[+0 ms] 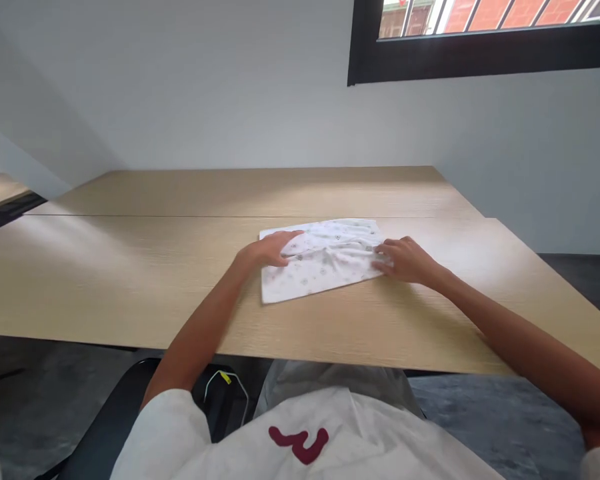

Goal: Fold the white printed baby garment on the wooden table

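Note:
A folded white cloth (325,267) printed with small scattered motifs lies on the wooden table. Wrinkles cross its middle, and a fold edge runs from side to side. My left hand (273,249) rests at the cloth's left part, its thumb and fingers apart, with the fingertips over the upper layer. At the right edge, my right hand (403,259) touches the cloth with bent, spread fingers. Its thumb lies nearer to me, apart from the fingers. Neither hand visibly lifts the cloth off the table.
The light wooden table (130,280) has a seam across it and reaches a pale wall (230,87). A dark-framed window (365,53) is at upper right. Below the front edge are a black chair (115,407) and a grey floor (490,420).

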{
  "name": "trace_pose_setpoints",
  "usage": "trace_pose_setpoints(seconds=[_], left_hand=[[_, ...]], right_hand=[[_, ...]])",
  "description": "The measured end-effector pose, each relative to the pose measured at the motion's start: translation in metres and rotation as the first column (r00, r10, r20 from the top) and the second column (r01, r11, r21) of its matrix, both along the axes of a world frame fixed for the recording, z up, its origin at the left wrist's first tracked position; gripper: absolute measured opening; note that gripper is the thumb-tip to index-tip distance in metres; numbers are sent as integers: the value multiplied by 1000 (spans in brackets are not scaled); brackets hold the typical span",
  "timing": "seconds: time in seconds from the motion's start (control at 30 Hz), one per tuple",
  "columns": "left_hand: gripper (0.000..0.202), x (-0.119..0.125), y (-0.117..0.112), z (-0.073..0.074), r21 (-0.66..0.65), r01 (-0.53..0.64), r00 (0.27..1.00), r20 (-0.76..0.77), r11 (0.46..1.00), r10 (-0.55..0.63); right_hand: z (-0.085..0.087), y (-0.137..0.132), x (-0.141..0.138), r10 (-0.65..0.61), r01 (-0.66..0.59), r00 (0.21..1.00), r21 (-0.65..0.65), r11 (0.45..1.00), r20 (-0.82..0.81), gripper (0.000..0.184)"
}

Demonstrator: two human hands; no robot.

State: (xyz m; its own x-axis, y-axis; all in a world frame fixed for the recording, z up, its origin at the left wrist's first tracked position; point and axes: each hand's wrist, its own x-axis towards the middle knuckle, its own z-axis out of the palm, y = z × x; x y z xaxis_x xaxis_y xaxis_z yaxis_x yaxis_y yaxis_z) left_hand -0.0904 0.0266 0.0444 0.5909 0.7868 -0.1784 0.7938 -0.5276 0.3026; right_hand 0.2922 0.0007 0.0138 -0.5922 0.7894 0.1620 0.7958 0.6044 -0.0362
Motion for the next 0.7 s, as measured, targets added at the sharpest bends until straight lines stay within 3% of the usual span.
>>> trace_pose_setpoints(seconds=[0.1, 0.23, 0.3, 0.4, 0.5, 0.7], left_hand=[[80, -14, -5, 3, 7, 11, 999, 47, 1000, -11], [39, -5, -24, 2, 23, 17, 990, 137, 1000, -19], [24, 0, -29, 4, -74, 44, 987, 159, 996, -32], [37, 5, -36, 11, -206, 80, 995, 76, 975, -65], [47, 12, -46, 14, -184, 68, 997, -29, 981, -75], [25, 9, -47, 7, -161, 34, 999, -35, 986, -40]], right_hand=[[3, -25, -1, 188, -192, 976, -27, 981, -109, 39], [4, -23, 18, 286, -313, 933, -99, 945, -220, 50], [5, -13, 31, 267, -311, 927, -142, 940, -263, 51], [3, -2, 43, 189, -236, 941, -143, 961, -281, 42], [-1, 2, 44, 143, -185, 943, -115, 976, -300, 38], [-5, 6, 43, 149, -190, 911, -70, 979, -384, 31]])
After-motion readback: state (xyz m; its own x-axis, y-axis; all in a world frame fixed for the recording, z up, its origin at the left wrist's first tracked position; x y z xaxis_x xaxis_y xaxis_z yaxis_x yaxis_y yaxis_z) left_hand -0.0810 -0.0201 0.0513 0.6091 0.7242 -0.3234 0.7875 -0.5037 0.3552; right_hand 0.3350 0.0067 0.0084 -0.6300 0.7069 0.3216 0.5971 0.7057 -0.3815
